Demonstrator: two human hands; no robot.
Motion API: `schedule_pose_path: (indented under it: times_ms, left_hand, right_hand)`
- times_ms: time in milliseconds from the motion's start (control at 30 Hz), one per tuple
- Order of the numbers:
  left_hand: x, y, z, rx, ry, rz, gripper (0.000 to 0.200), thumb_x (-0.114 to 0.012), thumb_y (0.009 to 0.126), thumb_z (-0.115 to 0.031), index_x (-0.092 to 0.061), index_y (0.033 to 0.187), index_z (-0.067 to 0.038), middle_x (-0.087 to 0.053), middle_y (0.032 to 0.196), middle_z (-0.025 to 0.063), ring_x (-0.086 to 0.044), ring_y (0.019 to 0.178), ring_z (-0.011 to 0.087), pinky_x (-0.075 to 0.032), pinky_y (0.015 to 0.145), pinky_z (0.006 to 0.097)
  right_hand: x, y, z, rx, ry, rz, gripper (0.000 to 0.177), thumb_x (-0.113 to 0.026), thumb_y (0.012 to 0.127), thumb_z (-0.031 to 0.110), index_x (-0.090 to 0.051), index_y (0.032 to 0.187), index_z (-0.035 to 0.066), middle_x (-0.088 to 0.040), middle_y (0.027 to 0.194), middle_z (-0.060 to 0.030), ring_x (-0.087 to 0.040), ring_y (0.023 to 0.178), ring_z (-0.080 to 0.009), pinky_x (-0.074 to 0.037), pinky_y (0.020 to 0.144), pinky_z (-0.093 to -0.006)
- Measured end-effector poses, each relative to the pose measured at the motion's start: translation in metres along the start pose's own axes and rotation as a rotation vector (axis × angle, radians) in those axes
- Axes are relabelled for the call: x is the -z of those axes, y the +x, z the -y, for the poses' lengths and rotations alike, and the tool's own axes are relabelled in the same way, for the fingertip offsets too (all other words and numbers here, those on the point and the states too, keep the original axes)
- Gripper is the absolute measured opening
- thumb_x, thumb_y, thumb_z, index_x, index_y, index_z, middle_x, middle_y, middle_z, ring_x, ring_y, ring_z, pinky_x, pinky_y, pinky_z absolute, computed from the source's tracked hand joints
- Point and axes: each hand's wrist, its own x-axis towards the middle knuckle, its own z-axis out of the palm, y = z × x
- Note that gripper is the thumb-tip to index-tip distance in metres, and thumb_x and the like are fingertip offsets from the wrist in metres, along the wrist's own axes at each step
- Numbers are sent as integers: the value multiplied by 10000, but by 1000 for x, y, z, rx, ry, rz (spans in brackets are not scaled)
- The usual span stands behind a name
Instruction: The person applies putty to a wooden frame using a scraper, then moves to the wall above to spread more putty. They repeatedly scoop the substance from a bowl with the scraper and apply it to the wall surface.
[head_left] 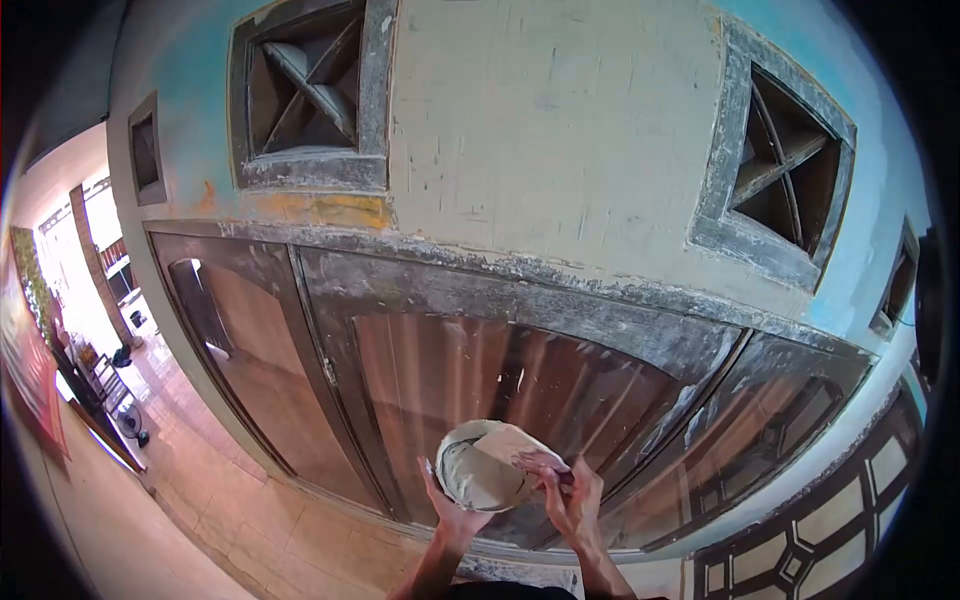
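A round container point(449, 438) holds a pale, thick paste, smeared up its inner wall. My left hand point(458, 511) is wrapped round its left and lower side. In my right hand point(572, 498) is a flat, pale scraper point(513, 443), pinched by its right end. The scraper lies over the upper right of the container's opening, its left part above or against the paste. Whether its edge dips into the paste I cannot tell.
Behind the hands stands a wooden window frame point(440, 288) with worn paint and reflecting glass. Above it are a patchy wall point(550, 130) and square vents. A fan point(130, 420) stands on the tiled floor at the far left; a patterned door point(830, 520) is at lower right.
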Motion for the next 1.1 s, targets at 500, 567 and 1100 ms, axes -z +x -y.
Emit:
schedule_pose_path:
  times_ms: [500, 567, 1100]
  left_hand:
    - [2, -1, -2, 13, -82, 9, 807, -317, 814, -735, -438, 1333, -130, -437, 1364, 110, -411, 1235, 338, -318, 1011, 543]
    - [0, -1, 0, 11, -61, -12, 807, -317, 813, -736, -440, 1332, -131, -440, 1362, 109, -412, 1234, 338, -318, 1011, 542]
    - [4, 0, 0, 1, -90, -33, 783, -311, 833, -715, -448, 1325, -121, -464, 1340, 100, -434, 1215, 329, -333, 1010, 520]
  right_hand:
    - [-8, -5, -6, -8, -8, -74, 207, -603, 868, 50, -467, 731, -24, -557, 642, -115, -637, 563, -182, -459, 485, -259]
    - [-6, -10, -14, 14, -91, -1, 184, -572, 896, 93, -453, 810, -19, -623, 685, -95, -594, 567, -95, -451, 504, -217]
    - [-4, -7, 4, -85, -124, -61, 242, -627, 863, 140, -485, 732, -7, -479, 575, -74, -413, 480, -116, -333, 441, -269]
